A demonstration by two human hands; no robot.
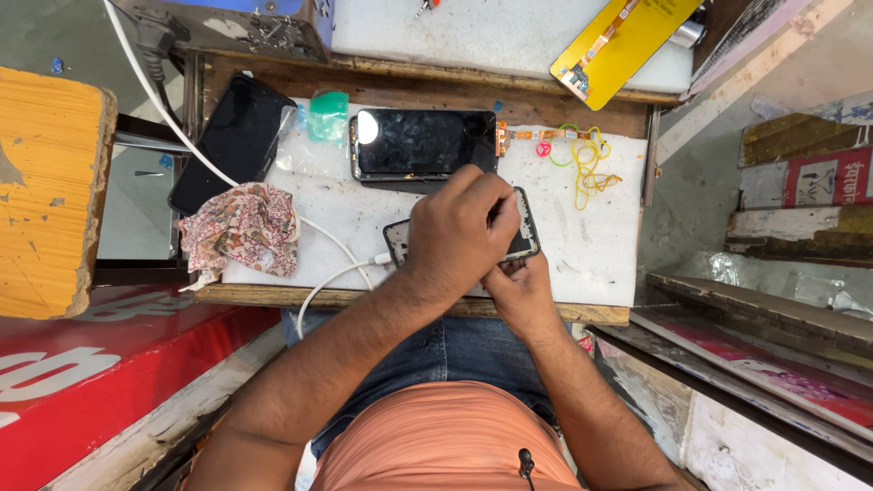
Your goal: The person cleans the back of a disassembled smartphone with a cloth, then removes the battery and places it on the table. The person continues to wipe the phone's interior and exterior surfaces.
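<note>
Bracing an opened phone (523,238) flat on the white mat (600,245), the right hand (520,289) is gripping its near edge while the left hand (459,232) is curling over it, fingers pinched on something too small to tell.

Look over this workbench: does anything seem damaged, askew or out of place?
Yes. The phone under both hands has its back off, showing bare frame. Yellow wire lies tangled on the white mat, and a crumpled floral cloth hangs over the mat's left edge.

The left hand (459,227) hides most of the opened phone (526,238)
</note>
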